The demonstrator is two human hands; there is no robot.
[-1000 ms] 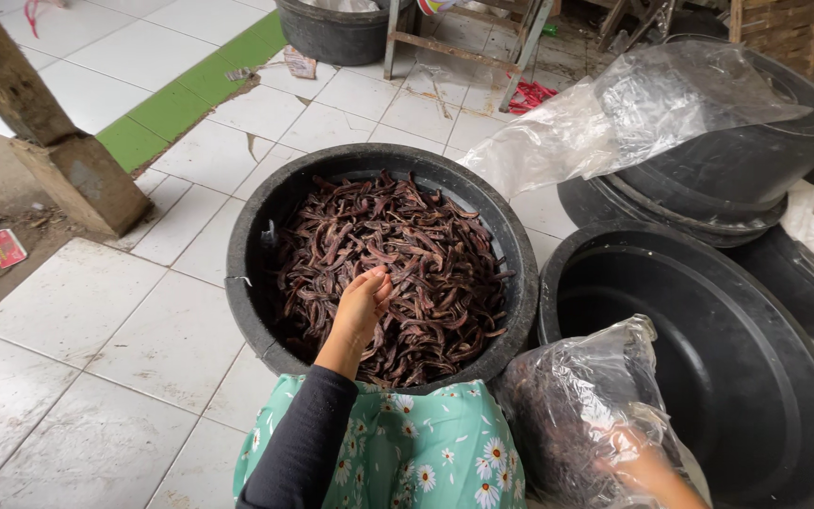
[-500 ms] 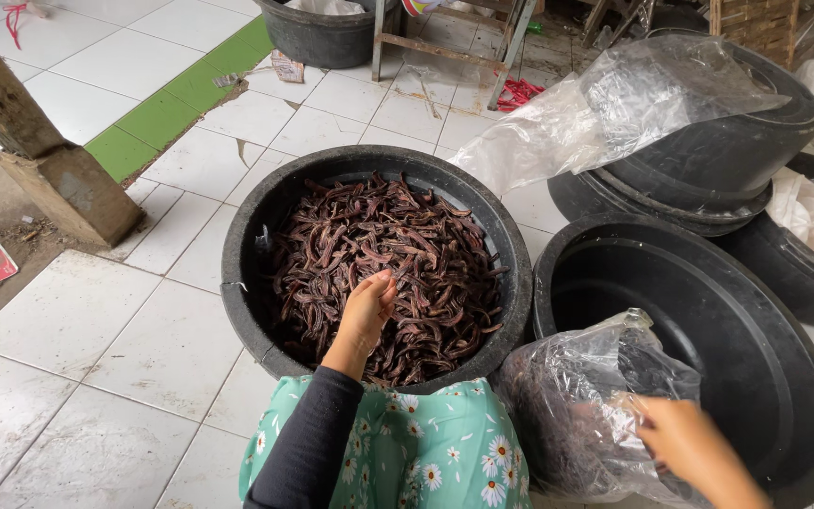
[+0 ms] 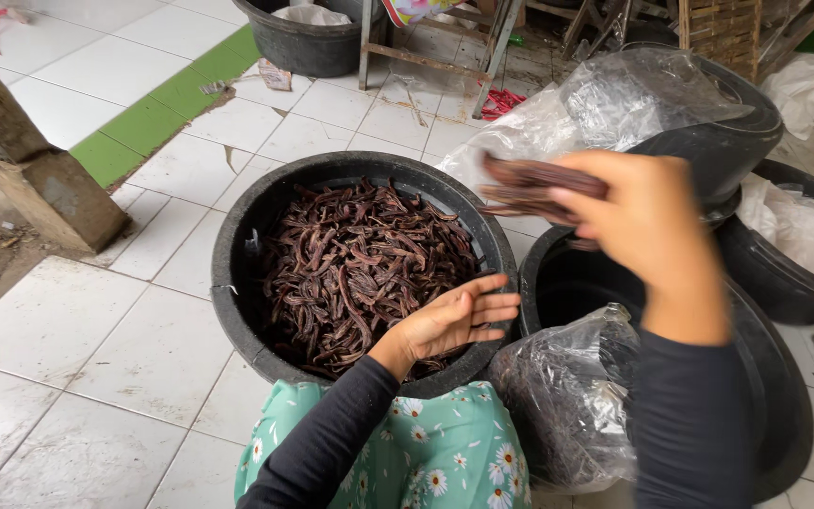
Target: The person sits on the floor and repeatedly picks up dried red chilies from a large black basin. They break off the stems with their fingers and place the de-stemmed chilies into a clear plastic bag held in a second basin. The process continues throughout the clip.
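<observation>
Up high, right hand (image 3: 647, 221) gripping dark pods (image 3: 531, 188); left hand (image 3: 454, 320) open over tub (image 3: 237, 283).

Left hand (image 3: 454, 320) open (palm up), right hand (image 3: 647, 221) raised, closed.

the right hand (image 3: 647, 226) is up in the air and grips a bunch of pods (image 3: 539, 187). under the grip and a bit to the left stands the big tub (image 3: 237, 245), full of more pods (image 3: 360, 269). the left hand (image 3: 454, 320) sits low and left of the grip, fingers spread, over the near edge of that tub. right under the grip is a second tub (image 3: 765, 396), touching the first one. a plastic bag (image 3: 572, 396) leans in it, below the grip and nearer to the person. behind the grip lies a stack of tubs (image 3: 727, 141) with plastic sheet (image 3: 605, 104) on it. far left of the grip stands a post (image 3: 30, 160) on the floor (image 3: 87, 330).
</observation>
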